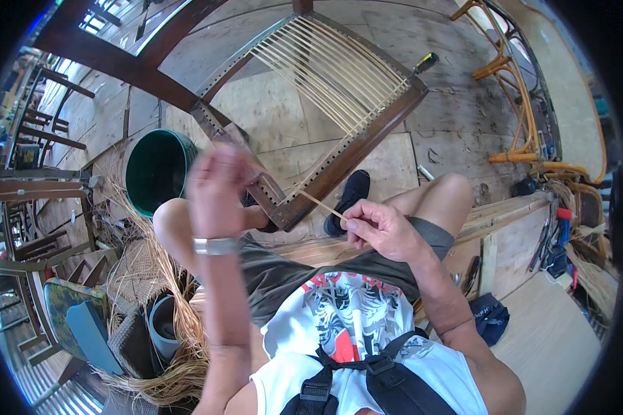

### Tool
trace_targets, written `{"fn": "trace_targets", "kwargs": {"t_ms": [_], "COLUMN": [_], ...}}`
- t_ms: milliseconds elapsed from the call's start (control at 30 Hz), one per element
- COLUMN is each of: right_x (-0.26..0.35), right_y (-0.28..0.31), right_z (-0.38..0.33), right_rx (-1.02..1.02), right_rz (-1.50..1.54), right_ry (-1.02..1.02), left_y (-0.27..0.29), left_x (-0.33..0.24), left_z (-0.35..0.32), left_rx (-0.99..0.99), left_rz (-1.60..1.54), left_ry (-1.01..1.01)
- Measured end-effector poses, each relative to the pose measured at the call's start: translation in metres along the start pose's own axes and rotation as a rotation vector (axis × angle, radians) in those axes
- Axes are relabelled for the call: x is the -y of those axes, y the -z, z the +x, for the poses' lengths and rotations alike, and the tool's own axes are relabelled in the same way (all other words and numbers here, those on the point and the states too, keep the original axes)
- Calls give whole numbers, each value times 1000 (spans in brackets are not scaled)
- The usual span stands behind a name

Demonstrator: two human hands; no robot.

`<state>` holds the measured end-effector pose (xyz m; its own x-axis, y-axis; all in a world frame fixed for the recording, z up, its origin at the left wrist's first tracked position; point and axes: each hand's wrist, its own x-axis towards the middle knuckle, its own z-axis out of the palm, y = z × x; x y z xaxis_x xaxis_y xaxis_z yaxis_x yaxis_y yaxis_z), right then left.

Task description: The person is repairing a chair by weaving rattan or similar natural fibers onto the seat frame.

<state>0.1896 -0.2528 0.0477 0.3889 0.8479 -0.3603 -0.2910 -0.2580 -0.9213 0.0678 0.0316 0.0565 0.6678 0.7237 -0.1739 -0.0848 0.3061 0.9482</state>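
A dark wooden chair frame lies before me, its seat opening edged with small holes. Pale cane strands run side by side across the far part of the opening. My right hand pinches the end of a single cane strand that reaches to the holed rail near the frame's close corner. My left hand, a metal-banded watch on its wrist, is raised by the frame's left rail; motion smears its fingers. A tool with a yellow and black handle stands at the frame's right corner.
To the left stands a dark green bucket. Long loose cane fibres hang beside my left leg, near a grey bucket. Rattan furniture is at the right. Tools and a dark cloth-like item lie lower right.
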Motion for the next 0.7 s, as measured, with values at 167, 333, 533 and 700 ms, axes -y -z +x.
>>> {"fn": "trace_targets", "kwargs": {"t_ms": [167,333,533,700], "right_x": [-22,-31,19,45], "right_y": [47,69,-16,-54], "right_z": [-5,3,32,46], "right_rx": [-86,-130,-108,102], "right_rz": [-129,-259,-678,-705], "right_ry": [-80,-70,131,490], "left_y": [227,327,108,26], "left_x": [-208,-272,-108,-41], "left_z": [92,142,-14,-53], "left_rx": [-172,-817,133,640], "left_rz": [225,1307,729,736], "left_ry": [-316,-424,-243,-19]}}
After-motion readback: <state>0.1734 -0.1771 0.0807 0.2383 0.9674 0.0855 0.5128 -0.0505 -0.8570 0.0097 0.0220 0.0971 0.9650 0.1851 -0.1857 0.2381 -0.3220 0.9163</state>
